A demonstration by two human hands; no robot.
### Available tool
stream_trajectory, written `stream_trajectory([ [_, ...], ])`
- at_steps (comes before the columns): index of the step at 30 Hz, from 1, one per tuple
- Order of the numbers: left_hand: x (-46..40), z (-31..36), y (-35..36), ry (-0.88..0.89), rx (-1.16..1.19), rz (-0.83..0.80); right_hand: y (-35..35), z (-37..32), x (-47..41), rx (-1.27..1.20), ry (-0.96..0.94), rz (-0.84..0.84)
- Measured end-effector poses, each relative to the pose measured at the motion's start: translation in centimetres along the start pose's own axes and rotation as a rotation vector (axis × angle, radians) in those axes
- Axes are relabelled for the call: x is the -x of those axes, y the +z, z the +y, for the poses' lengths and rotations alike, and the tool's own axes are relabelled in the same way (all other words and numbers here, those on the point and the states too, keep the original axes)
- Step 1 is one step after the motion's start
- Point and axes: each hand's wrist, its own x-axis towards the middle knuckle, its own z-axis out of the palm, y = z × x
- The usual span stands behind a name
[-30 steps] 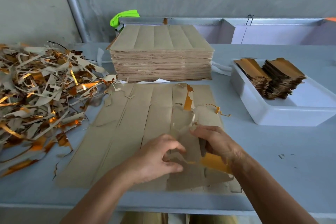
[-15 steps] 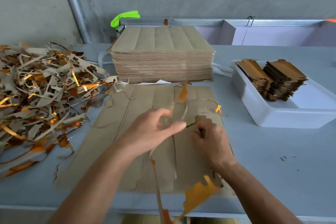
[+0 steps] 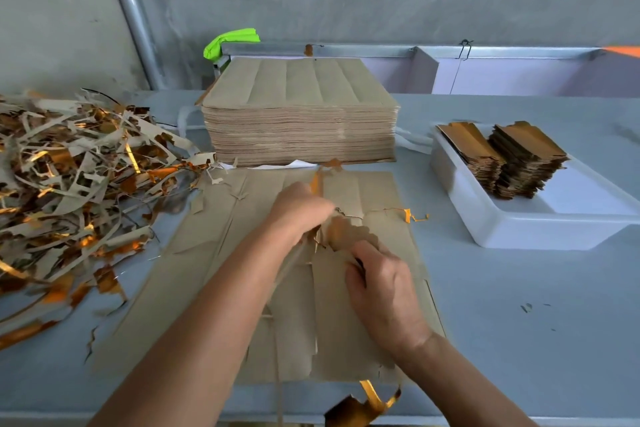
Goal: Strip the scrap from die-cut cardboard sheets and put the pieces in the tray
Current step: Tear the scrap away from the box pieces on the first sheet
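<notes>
At the table's near edge hangs a curled gold-foil scrap strip [image 3: 363, 406]. Both hands grasp the flat brown die-cut cardboard sheet [image 3: 214, 274] on the grey table [image 3: 519, 322]: left hand [image 3: 298, 211] pinches a torn strip, right hand [image 3: 381, 288] grips its jagged edge. Farther off, the white plastic tray [image 3: 540, 229] holds stacked pieces [image 3: 502, 156]; no writing is legible.

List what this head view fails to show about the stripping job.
- What the left hand pinches: its own fingers and motion blur hide it.
- The right hand fingertips: curled under on the die-cut sheet, grip unclear.
- The gold scrap: cut off by the bottom edge.
- The count of pieces in the tray: too fine.
</notes>
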Motion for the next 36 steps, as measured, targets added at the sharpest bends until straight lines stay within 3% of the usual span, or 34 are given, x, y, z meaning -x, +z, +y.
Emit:
stream_trajectory([
  [6,-0.8,-3.4,0.2,-0.010,0.028,0.156,-0.1,2.5,0.9,-0.158,0.356,0.077],
  [12,-0.9,-5.4,1.2,0.075,-0.072,0.278,-0.5,3.6,1.2,-0.331,0.654,0.326],
  [28,0.5,-7.8,4.0,0.247,-0.015,0.309,-7.9,7.4,-2.3,-0.397,0.652,0.909],
  [30,0.3,-7.8,4.1,0.236,-0.035,0.314,-8.9,7.5,-3.1,-0.408,0.622,0.897],
  [36,0.7,-6.8,3.8,0.253,0.023,0.318,-7.2,6.2,-4.8,-0.493,0.566,0.641],
])
